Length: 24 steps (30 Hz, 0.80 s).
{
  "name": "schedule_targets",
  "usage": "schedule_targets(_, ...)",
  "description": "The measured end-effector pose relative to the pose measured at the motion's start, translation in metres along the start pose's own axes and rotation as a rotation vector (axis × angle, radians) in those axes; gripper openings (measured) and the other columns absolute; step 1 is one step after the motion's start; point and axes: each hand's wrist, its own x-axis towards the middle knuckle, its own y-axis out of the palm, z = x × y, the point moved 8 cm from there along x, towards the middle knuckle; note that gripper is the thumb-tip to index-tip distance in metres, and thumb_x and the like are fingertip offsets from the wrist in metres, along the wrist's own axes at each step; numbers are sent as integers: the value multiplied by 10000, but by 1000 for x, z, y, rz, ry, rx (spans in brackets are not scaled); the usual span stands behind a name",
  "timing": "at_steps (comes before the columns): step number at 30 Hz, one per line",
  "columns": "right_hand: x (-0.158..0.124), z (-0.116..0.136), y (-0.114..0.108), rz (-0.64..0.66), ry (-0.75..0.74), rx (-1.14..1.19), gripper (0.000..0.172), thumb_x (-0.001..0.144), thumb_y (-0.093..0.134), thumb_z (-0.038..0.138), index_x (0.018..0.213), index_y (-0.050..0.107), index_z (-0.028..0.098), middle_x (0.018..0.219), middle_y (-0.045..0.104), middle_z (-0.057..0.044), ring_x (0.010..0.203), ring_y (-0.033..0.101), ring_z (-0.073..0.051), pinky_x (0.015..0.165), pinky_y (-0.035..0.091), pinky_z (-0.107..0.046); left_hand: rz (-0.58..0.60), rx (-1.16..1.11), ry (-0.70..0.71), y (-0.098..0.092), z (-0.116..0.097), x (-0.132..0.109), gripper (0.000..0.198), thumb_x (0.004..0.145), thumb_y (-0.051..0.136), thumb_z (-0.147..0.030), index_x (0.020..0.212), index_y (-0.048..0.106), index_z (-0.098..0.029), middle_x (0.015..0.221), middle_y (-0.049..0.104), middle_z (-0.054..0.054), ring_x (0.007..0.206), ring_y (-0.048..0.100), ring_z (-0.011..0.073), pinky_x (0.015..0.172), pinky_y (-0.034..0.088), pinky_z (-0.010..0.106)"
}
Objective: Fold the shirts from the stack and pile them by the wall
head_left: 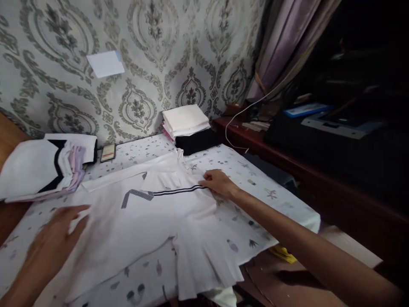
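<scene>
A white shirt [143, 221] with dark double stripes and a striped trim lies spread over a patterned cloth [255, 204]. Its lower right part fans out in loose folds and hangs past the cloth's front edge. My right hand [219, 182] is at the shirt's right side, thumb and fingers pinched on the fabric where the stripes end. Over the shirt's left side, my left hand [59, 236] is open, thumb and fingers apart, holding nothing. Whether its fingertips touch the fabric I cannot tell.
Folded clothes [44, 166] are stacked at the left. Another pile [185, 119] stands by the wall, beside a folded black cloth [200, 140]. A small box [108, 152] lies near the wall. Along the right runs a dark red wooden ledge [243, 132] with a white cable [227, 128].
</scene>
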Motion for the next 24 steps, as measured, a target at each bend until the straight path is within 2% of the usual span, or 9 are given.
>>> schedule_targets(2,-1,3,-4,-50,-108,-8,159,712,657,223,623,527,204,571,521,55,565,468,-114,555,358,-248,179,-224,138,22,-73,13,440,878,452,-590,1092,688,-287,1176,701,68,937,703,287,794,598,405)
schedule_targets(5,-9,2,-13,-193,-184,34,143,710,614,228,640,490,219,622,535,50,618,478,-127,593,359,-254,435,-314,394,67,-172,22,406,947,423,-513,1176,667,-282,1234,679,74,1074,658,278,888,566,394)
schedule_targets(8,-15,-4,-13,-236,-156,2,104,737,573,216,691,480,227,641,543,45,633,496,-139,614,357,-261,452,-300,584,109,-228,33,389,994,395,-411,1272,614,-249,1343,617,89,1224,579,261,1045,480,423)
schedule_targets(10,-17,-5,-9,-239,-130,-88,41,772,547,200,779,519,228,677,568,36,645,510,-148,626,349,-267,402,-267,700,130,-248,41,370,996,427,-377,1290,596,-227,1410,573,101,1324,504,260,1151,377,452)
schedule_targets(12,-19,-5,-6,-244,-116,-198,119,815,519,185,916,564,229,743,606,17,671,526,-162,633,340,-275,368,-232,781,146,-261,53,333,1000,434,-350,1260,601,-226,1386,589,94,1329,495,252,1199,301,476)
schedule_targets(14,-20,-3,-5,-256,-123,-285,234,843,497,166,1051,582,229,827,634,-14,727,548,-180,643,343,-281,341,-215,790,154,-268,73,307,1009,406,-334,1216,607,-230,1282,636,84,1240,551,243,1161,352,467)
schedule_targets(17,-21,-2,-5,-261,-153,-338,337,851,489,137,1164,578,221,914,648,-49,839,575,-204,690,374,-286,254,-199,701,159,-271,118,295,1002,373,-300,1165,601,-210,1177,649,103,1132,592,259,1023,468,434)
schedule_targets(20,-21,-3,-5,-237,-162,-330,364,850,482,121,1190,578,207,936,650,-58,890,581,-213,742,398,-294,224,-177,661,173,-276,158,254,964,378,-217,1090,598,-199,1156,651,118,1128,599,271,1001,477,433)
schedule_targets(24,-21,-4,-6,-234,-162,-310,361,847,478,119,1178,593,203,925,654,-56,907,586,-218,771,409,-305,262,-176,706,196,-285,179,268,877,442,-118,1081,586,-215,1167,669,97,1112,617,255,1014,474,417)
